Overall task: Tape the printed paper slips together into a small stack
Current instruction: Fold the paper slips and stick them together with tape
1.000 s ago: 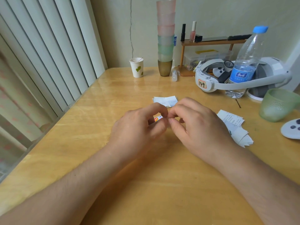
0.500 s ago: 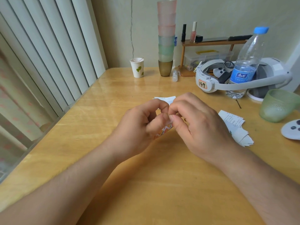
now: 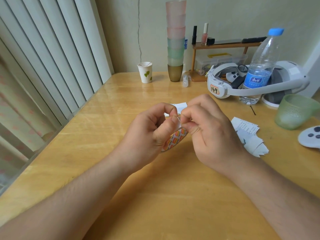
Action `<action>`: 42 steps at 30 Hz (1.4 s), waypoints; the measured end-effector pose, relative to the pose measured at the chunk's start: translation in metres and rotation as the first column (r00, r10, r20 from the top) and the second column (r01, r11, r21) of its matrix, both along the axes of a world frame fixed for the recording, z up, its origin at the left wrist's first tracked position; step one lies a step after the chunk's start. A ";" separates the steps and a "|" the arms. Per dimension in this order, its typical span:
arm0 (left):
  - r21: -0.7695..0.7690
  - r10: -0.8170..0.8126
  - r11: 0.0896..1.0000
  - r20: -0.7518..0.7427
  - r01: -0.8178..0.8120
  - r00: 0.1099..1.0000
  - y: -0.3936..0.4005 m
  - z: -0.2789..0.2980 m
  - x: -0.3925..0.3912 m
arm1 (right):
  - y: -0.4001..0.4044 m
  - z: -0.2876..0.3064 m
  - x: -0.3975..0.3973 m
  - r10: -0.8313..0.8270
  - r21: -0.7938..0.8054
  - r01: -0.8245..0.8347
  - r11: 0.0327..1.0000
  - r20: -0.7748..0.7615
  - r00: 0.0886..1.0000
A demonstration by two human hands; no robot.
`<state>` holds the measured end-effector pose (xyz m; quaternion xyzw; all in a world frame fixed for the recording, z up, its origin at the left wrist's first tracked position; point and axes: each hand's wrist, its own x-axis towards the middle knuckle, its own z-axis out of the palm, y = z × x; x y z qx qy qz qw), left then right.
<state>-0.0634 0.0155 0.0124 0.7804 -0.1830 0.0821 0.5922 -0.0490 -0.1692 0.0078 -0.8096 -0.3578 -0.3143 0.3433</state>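
Observation:
My left hand (image 3: 149, 134) grips a roll of clear tape (image 3: 174, 140) with an orange-and-white printed core, held just above the wooden table (image 3: 103, 135). My right hand (image 3: 209, 130) pinches the loose end of the tape at the top of the roll, thumb and forefinger pressed together. A small stack of printed paper slips (image 3: 181, 106) lies on the table just beyond my fingers, partly hidden by them. Several more printed slips (image 3: 249, 134) lie fanned out to the right of my right hand.
A frosted green cup (image 3: 294, 111) and a white controller (image 3: 310, 137) sit at the right edge. A water bottle (image 3: 259, 66), a white headset (image 3: 242, 84), a tall stack of cups (image 3: 175, 40), a paper cup (image 3: 145, 72) and a small wooden shelf (image 3: 225, 46) stand at the back.
Both hands have lifted slightly and the tape roll has tilted into view under my left hand. My right fingers have closed on the tape's end.

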 end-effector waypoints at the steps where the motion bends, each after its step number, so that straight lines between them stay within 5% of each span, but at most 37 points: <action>1: -0.013 0.018 1.000 0.001 -0.018 1.000 0.000 0.001 0.000 | 0.000 0.000 0.000 0.018 0.007 -0.018 1.000 -0.009 1.000; 6: -0.075 0.192 0.978 -0.010 -0.192 0.981 0.015 0.005 0.011 | 0.001 -0.004 -0.004 0.130 0.037 -0.125 0.991 -0.179 0.975; 9: 0.198 0.337 0.918 0.071 -0.344 0.939 0.035 0.005 0.021 | 0.005 -0.003 -0.008 0.212 0.268 -0.099 0.958 -0.434 0.876; 12: 0.702 0.413 0.554 0.234 -0.447 0.880 0.054 0.004 0.027 | 0.009 0.001 -0.006 0.321 0.480 0.008 0.877 -0.600 0.733; 14: 0.788 0.432 0.434 0.244 -0.437 0.868 0.059 0.003 0.029 | 0.009 0.004 -0.006 0.440 0.592 0.056 0.804 -0.655 0.615; 17: 0.826 0.466 0.407 0.180 -0.391 0.866 0.057 0.004 0.028 | 0.010 0.009 -0.008 0.596 0.711 0.158 0.685 -0.672 0.440; 24: 0.849 0.469 0.395 0.143 -0.352 0.872 0.052 0.001 0.027 | 0.007 0.016 -0.008 0.755 0.779 0.286 0.557 -0.619 0.216; 28: 0.638 0.422 0.620 0.220 -0.457 0.880 0.034 0.003 0.017 | 0.007 0.015 -0.009 0.775 0.776 0.268 0.571 -0.617 0.134; 31: 0.174 0.223 0.963 -0.086 -0.206 0.971 0.017 0.006 0.009 | 0.007 0.014 -0.010 0.781 0.777 0.257 0.574 -0.614 0.111; 32: -0.041 0.070 0.996 -0.220 -0.081 0.973 0.011 0.007 0.005 | 0.007 0.013 -0.010 0.784 0.780 0.254 0.572 -0.611 0.110; 35: -0.454 -0.287 0.888 -0.410 0.079 0.866 -0.006 0.007 -0.003 | 0.007 0.012 -0.008 0.794 0.792 0.245 0.559 -0.597 0.117; 42: -0.571 -0.339 0.821 -0.489 -0.002 0.803 -0.011 0.008 -0.005 | 0.004 0.011 -0.005 0.783 0.794 0.263 0.548 -0.598 0.174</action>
